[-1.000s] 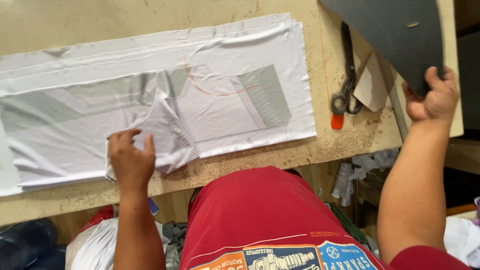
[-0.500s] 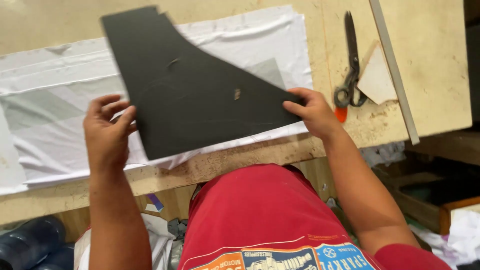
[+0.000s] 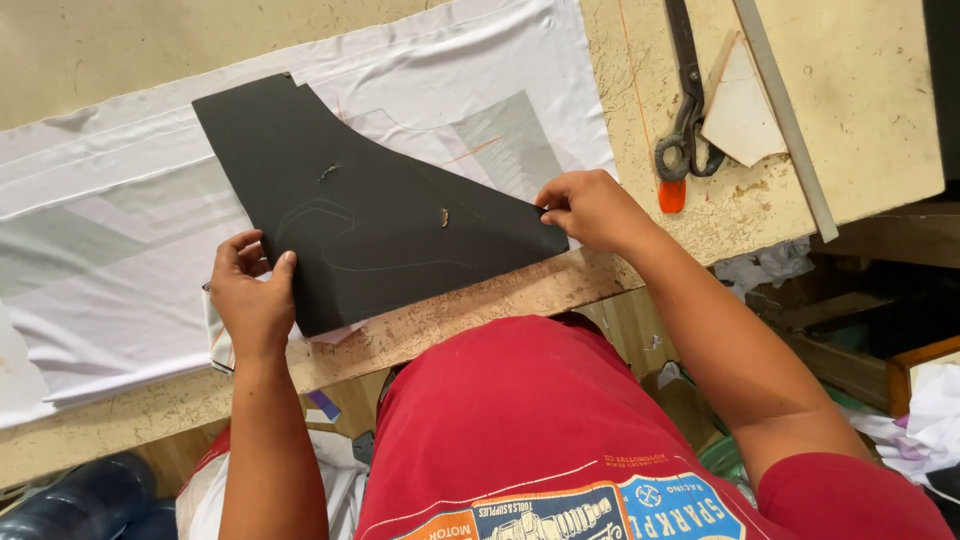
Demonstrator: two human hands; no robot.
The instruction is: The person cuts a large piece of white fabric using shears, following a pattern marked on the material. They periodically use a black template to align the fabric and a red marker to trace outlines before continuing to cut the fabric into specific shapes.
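Observation:
A flat black pattern piece [image 3: 370, 210], wide at one end and tapering to a point, lies over white fabric [image 3: 130, 250] spread on a worn wooden table [image 3: 870, 90]. My left hand [image 3: 250, 300] grips the pattern's near left corner, thumb on top. My right hand [image 3: 590, 210] pinches its narrow right tip near the table's front edge. Both hands hold the pattern low against the cloth. The fabric shows pale grey panels and faint red chalk lines.
Dark scissors [image 3: 688, 120] with an orange chalk piece [image 3: 672, 195] lie to the right of the fabric, beside a cream paper scrap [image 3: 745, 105] and a long metal ruler [image 3: 785, 115]. Below the table are cloth scraps [image 3: 770, 268] and a dark blue container [image 3: 75, 500].
My right hand brought the black pattern from the table's right side over the fabric. My left hand let go of the cloth and took the pattern's left corner. The pattern has come down lower onto the fabric.

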